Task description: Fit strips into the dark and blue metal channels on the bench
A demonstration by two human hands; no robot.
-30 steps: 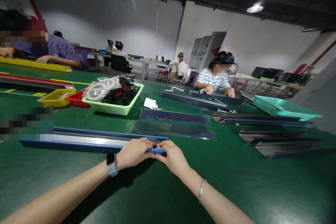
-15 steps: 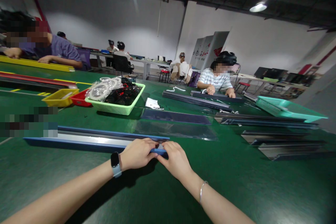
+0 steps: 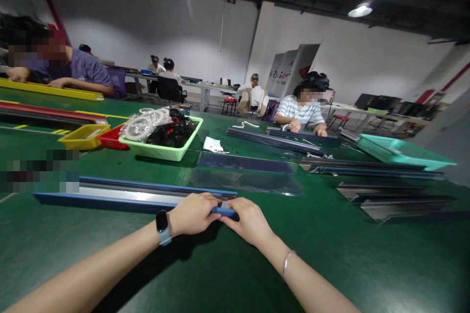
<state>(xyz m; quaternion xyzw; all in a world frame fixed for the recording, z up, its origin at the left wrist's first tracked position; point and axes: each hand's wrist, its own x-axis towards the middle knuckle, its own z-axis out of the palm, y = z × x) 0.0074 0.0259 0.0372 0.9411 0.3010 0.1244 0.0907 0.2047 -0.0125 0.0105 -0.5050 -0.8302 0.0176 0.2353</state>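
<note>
A long blue channel profile [image 3: 110, 201] with a pale inner strip lies across the green table. Near its right end, my left hand [image 3: 194, 212] is closed on the front edge, fingers over the top and thumb in front; a watch is on that wrist. Right beside it, my right hand [image 3: 247, 217] grips the very end of the same profile, its thumb low and close to the left thumb. Anything small under the fingertips is hidden.
Behind the profile are a light green basket [image 3: 161, 150] of black parts and bagged rings, a red tray, a yellow tray [image 3: 79, 137] and clear sheets [image 3: 246, 162]. Dark profiles [image 3: 382, 190] and a teal basket [image 3: 404, 151] stand right. Two people work across the table.
My right hand and forearm have shifted slightly to the right along the profile's end. My left hand has barely moved and both still grip the profile.
</note>
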